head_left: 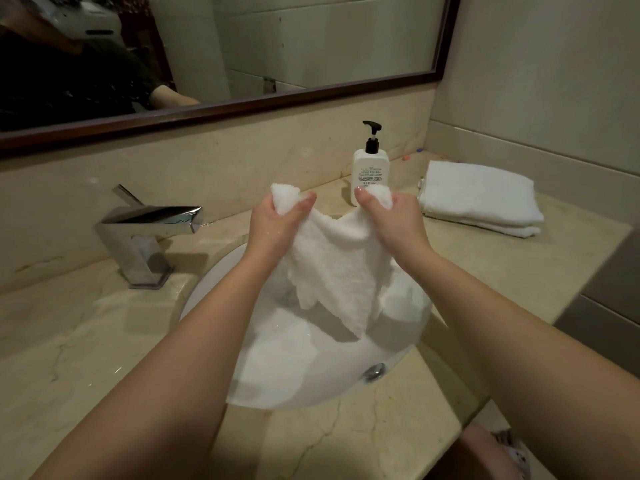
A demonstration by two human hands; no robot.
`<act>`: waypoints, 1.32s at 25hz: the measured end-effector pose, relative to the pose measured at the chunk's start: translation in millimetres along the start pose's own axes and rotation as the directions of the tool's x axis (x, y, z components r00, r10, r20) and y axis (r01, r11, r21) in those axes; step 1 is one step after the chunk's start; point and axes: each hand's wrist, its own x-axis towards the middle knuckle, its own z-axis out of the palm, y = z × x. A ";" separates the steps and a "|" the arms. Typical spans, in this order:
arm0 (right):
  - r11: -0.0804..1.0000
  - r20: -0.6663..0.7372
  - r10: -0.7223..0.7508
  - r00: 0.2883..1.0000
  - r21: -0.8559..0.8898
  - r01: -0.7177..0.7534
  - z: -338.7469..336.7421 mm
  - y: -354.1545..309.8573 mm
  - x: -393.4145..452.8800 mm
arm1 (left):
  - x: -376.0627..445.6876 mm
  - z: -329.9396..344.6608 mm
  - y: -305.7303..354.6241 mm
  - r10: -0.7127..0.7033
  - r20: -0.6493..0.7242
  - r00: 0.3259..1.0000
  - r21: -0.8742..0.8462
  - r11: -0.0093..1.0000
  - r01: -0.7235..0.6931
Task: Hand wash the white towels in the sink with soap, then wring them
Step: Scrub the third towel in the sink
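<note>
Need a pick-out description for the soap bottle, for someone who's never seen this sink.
Start at the white sink set in the beige counter. Just behind its far rim, against the backsplash and left of the folded towels, stands the soap bottle. It is the only upright container there: a white body with a black pump top, partly hidden by the right hand gripping the held towel.

Place: I was looking into a bathroom, at its washstand.
Basin: a white oval sink sat sunk into a beige marble counter.
Tap: a square chrome faucet stood at the sink's left.
Wall: a dark-framed mirror hung above a marble backsplash.
Supplies: I saw a white pump soap bottle and folded white towels on the counter.
</note>
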 end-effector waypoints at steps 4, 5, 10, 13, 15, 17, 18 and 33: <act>0.989 0.005 0.051 0.999 0.139 -0.051 1.3 1.6 -9.6 | -12.5 0.1 1.3 0.117 -0.086 0.989 0.063 0.992 -0.112; 0.970 0.004 0.078 0.997 0.232 -0.077 4.7 1.9 -12.6 | -17.5 2.2 1.6 0.174 -0.113 0.978 0.064 0.984 -0.167; 0.881 -0.016 0.155 0.988 0.455 -0.131 31.6 -3.1 -6.9 | -20.1 24.0 9.6 0.177 -0.265 0.948 -0.097 0.973 -0.208; 0.915 -0.084 0.163 0.983 0.385 -0.119 48.2 3.2 -4.3 | -13.5 45.3 -6.3 -0.265 -0.143 0.953 -0.356 0.913 0.201; 0.948 -0.116 0.197 0.974 0.275 -0.159 59.3 14.5 -6.5 | -14.5 57.5 -26.7 -0.484 0.041 0.874 -0.460 0.767 0.446; 0.968 -0.152 0.225 0.963 0.150 -0.202 67.2 25.1 -8.8 | -19.2 62.8 -38.4 -0.521 0.121 0.845 -0.478 0.715 0.510; 0.974 -0.137 0.216 0.967 0.105 -0.202 70.1 28.1 -13.7 | -19.0 63.7 -41.0 -0.510 0.110 0.853 -0.468 0.730 0.497; 0.977 0.024 0.150 0.988 -0.155 -0.144 89.9 50.4 -19.8 | 0.5 58.7 -71.9 -0.591 0.212 0.778 -0.451 0.647 0.614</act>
